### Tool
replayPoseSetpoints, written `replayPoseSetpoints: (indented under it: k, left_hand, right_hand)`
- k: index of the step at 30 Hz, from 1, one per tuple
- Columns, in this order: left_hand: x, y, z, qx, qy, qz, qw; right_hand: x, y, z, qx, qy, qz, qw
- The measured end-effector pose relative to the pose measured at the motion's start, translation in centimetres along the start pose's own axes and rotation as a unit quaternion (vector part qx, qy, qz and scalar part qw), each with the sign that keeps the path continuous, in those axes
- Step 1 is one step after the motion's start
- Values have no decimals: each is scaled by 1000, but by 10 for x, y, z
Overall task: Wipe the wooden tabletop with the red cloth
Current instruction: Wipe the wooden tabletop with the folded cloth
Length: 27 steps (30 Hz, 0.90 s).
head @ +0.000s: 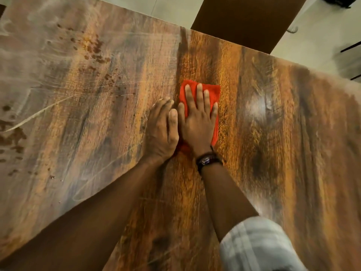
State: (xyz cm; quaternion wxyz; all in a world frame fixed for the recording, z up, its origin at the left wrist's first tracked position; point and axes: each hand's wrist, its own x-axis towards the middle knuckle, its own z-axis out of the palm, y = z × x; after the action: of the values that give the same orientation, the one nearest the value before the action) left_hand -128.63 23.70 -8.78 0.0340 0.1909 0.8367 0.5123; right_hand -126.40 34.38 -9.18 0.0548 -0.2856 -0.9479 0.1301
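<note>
The cloth [213, 93] is red and nubbly, folded into a rough rectangle. It lies flat on the tabletop [273, 153], a little past the middle and towards the far edge. Its long axis runs away from the person, roughly along the wood grain, with one short end pointing at the far edge.

The right hand [197, 122] presses it down with the palm flat and the fingers straight and slightly spread. It covers most of the cloth, so that only the far end and the right border show. A dark bracelet [208, 160] circles that wrist, and a pale checked sleeve [257, 245] shows lower down.

The left hand [161, 132] lies flat on bare wood just beside the right hand, fingers straight and together, with the two thumbs touching or nearly so. It holds nothing.

The wood is glossy, with streaky orange-brown and dark grain. A dull whitish film [39, 61] in swirled streaks covers the left part, dotted with reddish-brown spots [93, 47]. The far edge runs diagonally from upper left to right, near the cloth. Bare tabletop stretches wide to the left and right of the hands. Beyond the edge stand a brown panel [244, 20] and pale floor [312, 42].
</note>
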Motion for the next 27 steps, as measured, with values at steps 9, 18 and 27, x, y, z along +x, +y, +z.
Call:
replayPoseSetpoints:
  k: [9, 18, 27]
  left_hand:
    - [-25, -4, -28, 18, -35, 54, 998]
    - [-139, -31, -97, 307, -60, 105, 944]
    - [-142, -26, -92, 334, -81, 133, 929]
  right_hand:
    - [-20, -5, -2, 13, -49, 6, 999]
    - [-291, -1, -21, 9, -46, -9, 999]
    - [-258, -9, -11, -26, -29, -12, 999]
